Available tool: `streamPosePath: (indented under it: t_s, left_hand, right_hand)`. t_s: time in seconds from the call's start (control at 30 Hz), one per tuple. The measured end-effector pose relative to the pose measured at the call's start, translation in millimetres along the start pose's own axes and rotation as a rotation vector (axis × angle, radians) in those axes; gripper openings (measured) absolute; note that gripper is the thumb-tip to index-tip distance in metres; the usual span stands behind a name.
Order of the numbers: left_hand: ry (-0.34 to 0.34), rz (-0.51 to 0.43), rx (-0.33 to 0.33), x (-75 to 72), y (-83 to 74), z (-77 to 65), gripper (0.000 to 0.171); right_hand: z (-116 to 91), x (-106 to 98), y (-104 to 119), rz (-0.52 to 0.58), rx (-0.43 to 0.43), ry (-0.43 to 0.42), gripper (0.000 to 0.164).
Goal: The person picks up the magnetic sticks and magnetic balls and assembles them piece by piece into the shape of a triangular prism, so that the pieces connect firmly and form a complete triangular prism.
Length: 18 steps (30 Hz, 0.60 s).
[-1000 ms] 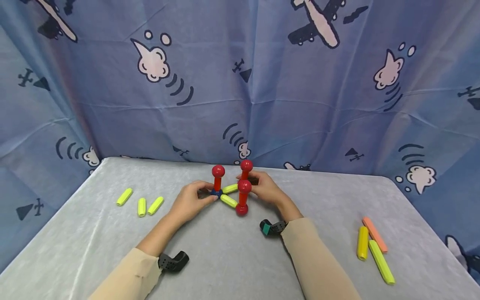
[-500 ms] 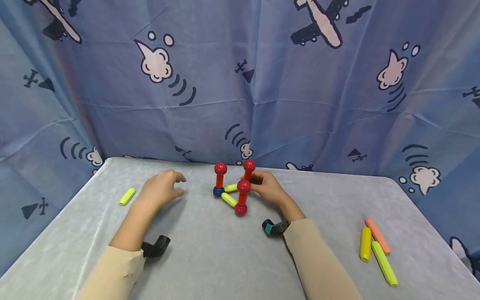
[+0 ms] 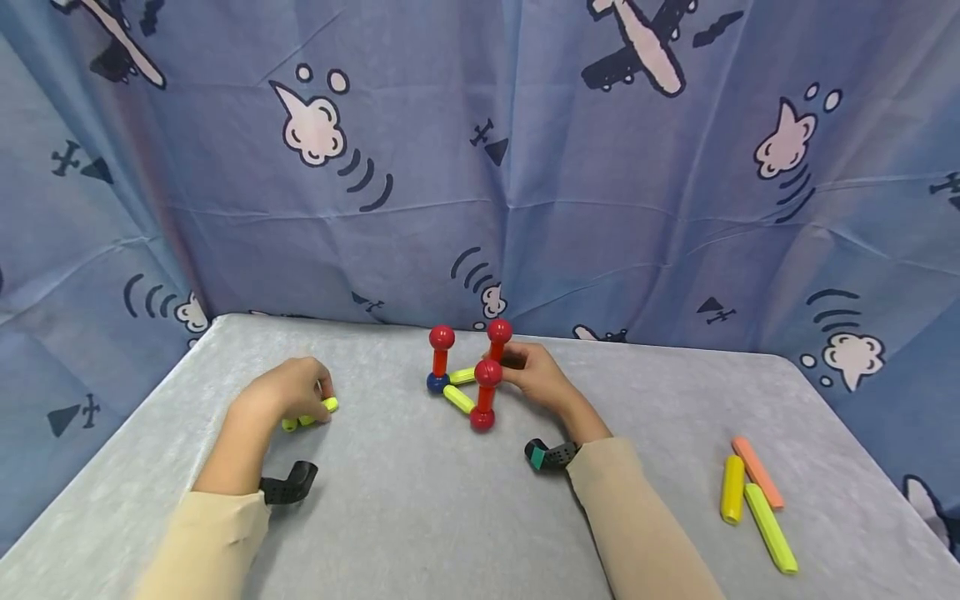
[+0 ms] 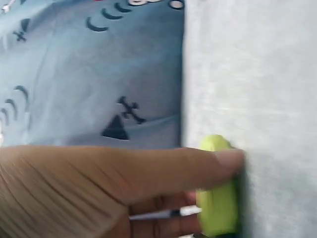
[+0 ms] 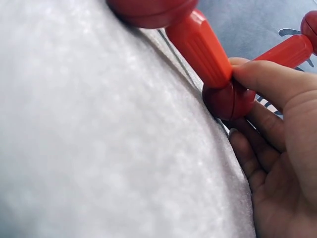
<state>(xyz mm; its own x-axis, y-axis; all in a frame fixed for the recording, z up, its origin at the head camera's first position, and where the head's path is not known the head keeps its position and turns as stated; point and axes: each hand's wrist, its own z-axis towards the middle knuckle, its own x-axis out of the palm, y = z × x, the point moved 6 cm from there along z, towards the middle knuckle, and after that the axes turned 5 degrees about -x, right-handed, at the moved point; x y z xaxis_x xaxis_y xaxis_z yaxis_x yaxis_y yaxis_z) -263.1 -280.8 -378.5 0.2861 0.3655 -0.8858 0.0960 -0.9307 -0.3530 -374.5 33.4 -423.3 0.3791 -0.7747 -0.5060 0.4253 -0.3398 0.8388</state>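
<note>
A structure of building rods and balls stands mid-table. Two yellow-green rods [image 3: 459,398] spread from a blue ball [image 3: 438,382], and three upright red rods [image 3: 440,362] carry red balls [image 3: 442,337]. At its right rear, my right hand [image 3: 546,382] holds a red ball [image 5: 225,104] at the foot of an upright rod, thumb on one side and fingers on the other. To the left, my left hand [image 3: 281,393] pinches a short yellow-green rod [image 4: 218,208] between thumb and fingers, low over the table. More short yellow-green rods [image 3: 289,424] lie partly hidden under that hand.
On the right of the table lie a yellow rod [image 3: 732,489], an orange rod [image 3: 757,472] and a longer yellow-green rod [image 3: 771,529], close together. A blue printed curtain [image 3: 480,167] hangs behind the grey-white tabletop [image 3: 420,508].
My left hand has let go of the structure's blue ball, moved left across the table and taken hold of a short yellow-green rod. The right hand has stayed at the structure.
</note>
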Motion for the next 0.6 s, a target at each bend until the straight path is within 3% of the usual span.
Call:
streamPosePath:
  t_s: [0.13,0.3,0.6]
  left_hand:
    - [-0.038,-0.006,0.071,2.6,-6.6,6.2,0.013]
    - [-0.197,0.007,0.196,-5.7,-28.4,10.0,0.009]
    - [-0.4,-0.023,0.436,-20.0,-100.7,-13.3,0.02]
  right_hand:
    - [3,0,-11,0.017,-0.011,-0.011,0.029]
    - [2,-2,-14,0.018,-0.022,-0.023,0.028]
    - [2,1,-11,0.023,-0.037,-0.024,0.026]
